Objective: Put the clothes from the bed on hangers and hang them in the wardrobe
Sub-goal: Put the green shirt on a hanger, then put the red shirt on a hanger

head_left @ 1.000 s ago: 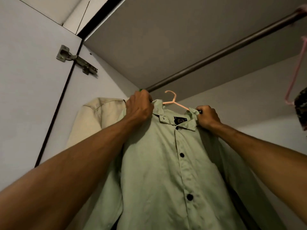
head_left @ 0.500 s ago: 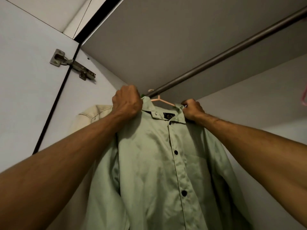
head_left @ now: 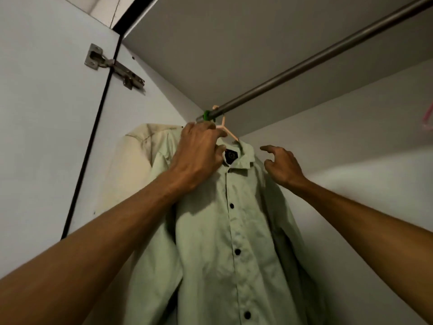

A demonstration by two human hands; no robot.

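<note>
Our left hand (head_left: 199,153) seemingly pinches the smooth green shirt (head_left: 234,231) at its collar; our right hand (head_left: 282,166) hovers released.

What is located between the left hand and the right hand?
In the head view, the green shirt's collar with its dark label lies between the left hand and right hand.

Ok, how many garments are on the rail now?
2: the green shirt in front on the peach hanger, and a beige garment behind it to the left. Others may hang out of frame.
</note>
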